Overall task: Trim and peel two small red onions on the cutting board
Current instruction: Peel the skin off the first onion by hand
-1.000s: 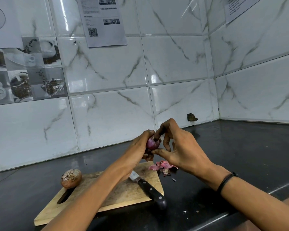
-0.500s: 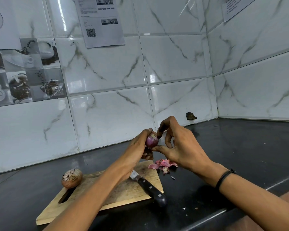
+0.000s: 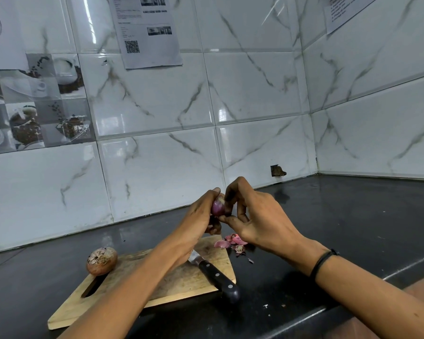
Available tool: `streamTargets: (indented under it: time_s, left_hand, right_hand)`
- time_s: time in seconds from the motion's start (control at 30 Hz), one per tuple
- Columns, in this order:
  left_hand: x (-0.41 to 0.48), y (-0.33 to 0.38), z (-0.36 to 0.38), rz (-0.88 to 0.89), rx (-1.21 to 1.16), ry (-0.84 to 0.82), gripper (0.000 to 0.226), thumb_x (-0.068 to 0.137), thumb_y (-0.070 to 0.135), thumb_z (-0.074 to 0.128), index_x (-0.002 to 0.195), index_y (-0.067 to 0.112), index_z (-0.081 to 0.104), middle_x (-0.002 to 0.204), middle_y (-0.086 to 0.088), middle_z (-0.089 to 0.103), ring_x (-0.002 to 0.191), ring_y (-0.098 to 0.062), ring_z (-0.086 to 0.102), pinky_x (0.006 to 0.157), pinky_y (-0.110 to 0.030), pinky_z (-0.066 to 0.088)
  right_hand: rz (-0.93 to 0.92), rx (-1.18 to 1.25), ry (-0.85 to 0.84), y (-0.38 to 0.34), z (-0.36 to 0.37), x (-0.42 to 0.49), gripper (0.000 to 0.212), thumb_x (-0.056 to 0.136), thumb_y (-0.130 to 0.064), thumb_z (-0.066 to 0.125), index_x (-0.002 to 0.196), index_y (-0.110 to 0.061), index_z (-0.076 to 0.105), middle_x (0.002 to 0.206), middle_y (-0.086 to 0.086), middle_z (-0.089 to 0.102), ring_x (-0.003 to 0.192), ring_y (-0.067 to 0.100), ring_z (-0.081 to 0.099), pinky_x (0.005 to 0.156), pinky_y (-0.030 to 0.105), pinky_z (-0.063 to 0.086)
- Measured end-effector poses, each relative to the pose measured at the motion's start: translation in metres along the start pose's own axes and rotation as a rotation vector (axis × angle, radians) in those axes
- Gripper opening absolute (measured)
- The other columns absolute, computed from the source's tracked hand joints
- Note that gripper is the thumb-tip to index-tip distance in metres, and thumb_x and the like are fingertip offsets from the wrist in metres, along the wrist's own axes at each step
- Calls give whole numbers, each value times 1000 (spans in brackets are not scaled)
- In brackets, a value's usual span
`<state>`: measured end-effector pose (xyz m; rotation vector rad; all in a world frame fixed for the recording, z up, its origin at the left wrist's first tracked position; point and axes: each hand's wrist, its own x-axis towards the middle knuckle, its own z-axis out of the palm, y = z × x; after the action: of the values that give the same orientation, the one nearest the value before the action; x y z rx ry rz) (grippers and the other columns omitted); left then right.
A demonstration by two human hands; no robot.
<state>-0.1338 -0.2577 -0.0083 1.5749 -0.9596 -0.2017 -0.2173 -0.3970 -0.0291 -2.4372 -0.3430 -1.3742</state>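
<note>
My left hand [image 3: 201, 216] grips a small purple-red onion [image 3: 217, 206] in the air above the far end of the wooden cutting board [image 3: 181, 277]. My right hand [image 3: 257, 216] pinches the same onion from the right, forefinger at its top and thumb at its underside. A second onion [image 3: 101, 261], still in its dry brown skin, sits on the board's left end by the handle slot. A black-handled knife [image 3: 216, 277] lies on the board's right side, its blade partly hidden under my left forearm.
Pink onion peels [image 3: 230, 243] lie at the board's far right corner and on the black counter [image 3: 328, 228] beside it. White marble-look tiled walls close in behind and to the right. The counter's front edge runs along the lower right.
Both hands, with the onion between them, have shifted slightly, and my right forefinger has moved up onto the onion's top. The board, knife and second onion lie as before.
</note>
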Motion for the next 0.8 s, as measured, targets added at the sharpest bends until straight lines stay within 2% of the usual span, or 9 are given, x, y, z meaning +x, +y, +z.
streamTargets:
  time_s: [0.13, 0.2, 0.27, 0.3, 0.43, 0.53, 0.63, 0.7, 0.8]
  left_hand:
    - [3, -3, -2, -25, -30, 47, 36, 105, 46, 37, 104, 22, 64, 67, -2, 61, 54, -12, 47, 72, -33, 47]
    - [4, -7, -4, -28, 11, 42, 39, 103, 52, 37, 116, 25, 63, 82, -4, 67, 59, -13, 54, 75, -33, 49]
    - [5, -10, -4, -32, 62, 22, 45, 101, 58, 36, 128, 30, 59, 101, -4, 67, 72, -20, 64, 76, -33, 49]
    - [4, -10, -4, -35, 75, 18, 45, 101, 59, 36, 130, 31, 59, 103, -2, 66, 75, -23, 65, 77, -33, 49]
    - [5, -9, -2, -25, 25, 22, 37, 104, 50, 36, 109, 27, 65, 70, 3, 66, 62, -13, 53, 70, -31, 48]
    - [5, -9, 0, -29, 9, 4, 43, 103, 53, 37, 105, 23, 67, 67, 2, 59, 58, -10, 49, 66, -27, 48]
    - [3, -9, 1, -54, 2, -14, 45, 104, 53, 36, 108, 20, 66, 59, 11, 56, 52, -4, 48, 63, -25, 45]
    - [3, -8, 1, -64, 2, -19, 45, 104, 55, 36, 108, 22, 66, 58, 17, 59, 51, 1, 52, 65, -26, 43]
    - [5, -9, -2, -69, 20, -19, 48, 102, 59, 36, 115, 24, 66, 64, 17, 61, 54, 2, 54, 67, -26, 44]
  right_hand:
    - [81, 22, 35, 5, -6, 0, 42, 79, -61, 76, 93, -32, 49, 75, -14, 58, 66, 10, 56, 58, 35, 51]
    - [100, 8, 1, 5, -6, 0, 47, 79, -75, 64, 83, -28, 56, 69, -11, 59, 64, 11, 56, 57, 35, 50]
    - [84, -3, -24, 2, -5, -1, 54, 82, -78, 57, 81, -24, 59, 67, -9, 60, 64, 13, 57, 58, 37, 50]
    - [73, 7, -20, 2, -5, -1, 52, 83, -77, 58, 84, -25, 60, 71, -11, 62, 66, 12, 58, 59, 38, 51]
    - [43, 68, 0, 3, -6, 0, 42, 79, -65, 73, 97, -30, 59, 87, -15, 62, 73, 11, 59, 64, 39, 54]
    - [39, 116, -24, 2, -4, 0, 39, 79, -57, 75, 99, -27, 59, 93, -13, 62, 75, 15, 60, 66, 40, 53]
    - [64, 167, -34, 2, -4, 0, 31, 82, -44, 80, 98, -25, 61, 94, -13, 63, 75, 17, 59, 67, 37, 52]
    - [72, 185, -37, 2, -4, 0, 23, 84, -35, 80, 94, -23, 64, 89, -12, 62, 75, 17, 58, 66, 36, 50]
    - [55, 169, -23, 0, -3, 0, 19, 86, -33, 80, 85, -23, 64, 81, -11, 58, 72, 16, 56, 62, 35, 48]
